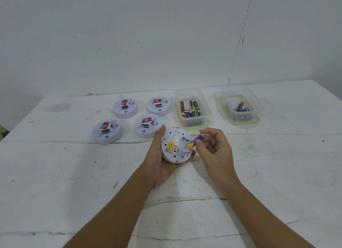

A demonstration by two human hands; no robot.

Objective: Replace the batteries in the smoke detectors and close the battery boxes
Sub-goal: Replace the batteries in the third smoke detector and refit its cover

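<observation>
Blue-and-yellow cylindrical battery (194,141) against round white detector (174,145)

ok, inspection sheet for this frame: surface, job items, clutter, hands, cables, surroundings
Surface: white table, cracked and stained.
Job's things: four detectors resting on the table; a fifth, the held detector, back side up; blue battery at its compartment; two clear tubs with batteries.
Clutter: nothing seen.
Grippers: left hand holds the held detector; right hand pinches the blue battery.
Cables: nothing seen.
Surroundings: plain white wall.
</observation>
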